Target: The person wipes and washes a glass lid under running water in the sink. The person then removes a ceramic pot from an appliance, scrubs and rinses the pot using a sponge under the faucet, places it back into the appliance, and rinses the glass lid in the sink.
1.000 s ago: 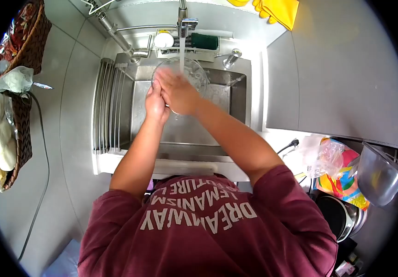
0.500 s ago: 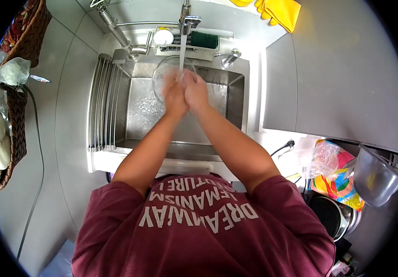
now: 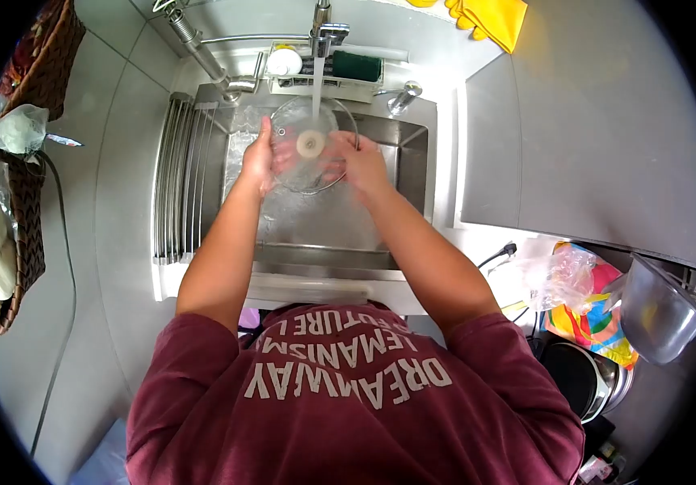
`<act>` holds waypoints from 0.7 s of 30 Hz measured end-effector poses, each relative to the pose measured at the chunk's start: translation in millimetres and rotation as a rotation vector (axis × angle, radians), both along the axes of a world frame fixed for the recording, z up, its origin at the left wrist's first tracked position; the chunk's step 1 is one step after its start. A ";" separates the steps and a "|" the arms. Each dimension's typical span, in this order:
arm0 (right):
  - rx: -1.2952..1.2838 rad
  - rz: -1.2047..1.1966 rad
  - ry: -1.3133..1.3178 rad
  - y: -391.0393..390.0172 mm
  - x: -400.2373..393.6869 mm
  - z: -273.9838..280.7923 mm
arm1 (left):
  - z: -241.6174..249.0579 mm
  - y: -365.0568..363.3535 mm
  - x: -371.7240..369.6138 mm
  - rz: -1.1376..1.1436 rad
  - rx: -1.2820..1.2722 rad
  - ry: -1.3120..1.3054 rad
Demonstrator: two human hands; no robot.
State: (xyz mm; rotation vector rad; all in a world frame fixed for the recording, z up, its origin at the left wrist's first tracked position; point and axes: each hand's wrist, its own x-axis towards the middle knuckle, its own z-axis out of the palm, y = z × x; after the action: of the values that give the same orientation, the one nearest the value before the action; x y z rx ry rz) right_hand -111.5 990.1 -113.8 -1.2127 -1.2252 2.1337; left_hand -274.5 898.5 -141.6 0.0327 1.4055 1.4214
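Note:
A round, see-through glass pot lid [image 3: 311, 145] with a pale knob and a thin metal rim is held over the sink between my two hands. My left hand [image 3: 259, 159] grips its left edge, thumb up, with fingers showing blurred through the glass. On the opposite edge, my right hand [image 3: 361, 162] has its thumb at the rim and its fingers behind the glass. Water from the faucet [image 3: 322, 36] runs down onto the lid. Below lies the steel sink [image 3: 315, 222], its bottom wet.
A roll-up drying rack [image 3: 176, 178] lies across the sink's left side. Behind stand a caddy with a dark green scrub pad [image 3: 357, 66] and a soap dispenser [image 3: 404, 99]. Yellow gloves [image 3: 489, 20] lie at the back right. Woven baskets [image 3: 31, 234] line the left.
My hands were together and blurred under the stream. Now they are apart, holding the lid by opposite edges, and the lid has moved slightly right and down in view.

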 end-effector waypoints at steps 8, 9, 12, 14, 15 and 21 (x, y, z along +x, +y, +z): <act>-0.064 -0.035 -0.063 6.9 -33.2 -63.7 | 58.2 -12.7 18.2 -0.011 0.077 0.389; -0.078 0.025 -0.128 4.3 -39.6 -54.6 | 63.2 -13.5 17.5 0.001 0.052 0.474; -0.020 0.222 -0.095 17.5 -43.9 -21.6 | 60.6 -22.5 6.7 0.084 0.061 0.418; 0.129 0.346 -0.066 36.1 -38.5 3.9 | 46.2 -32.5 -3.5 0.117 0.065 0.181; 0.245 0.401 -0.086 46.0 -35.2 18.2 | 22.8 -41.5 -12.6 -0.054 0.113 0.052; 1.084 0.709 -0.098 60.8 -11.6 60.2 | 41.8 -36.9 28.7 -0.008 0.292 -0.485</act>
State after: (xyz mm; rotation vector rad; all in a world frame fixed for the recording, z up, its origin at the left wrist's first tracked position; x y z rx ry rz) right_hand -123.1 1050.9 -53.6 -0.4001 -2.6106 1.2725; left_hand -245.8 861.5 -99.8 -0.1124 0.7965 1.4948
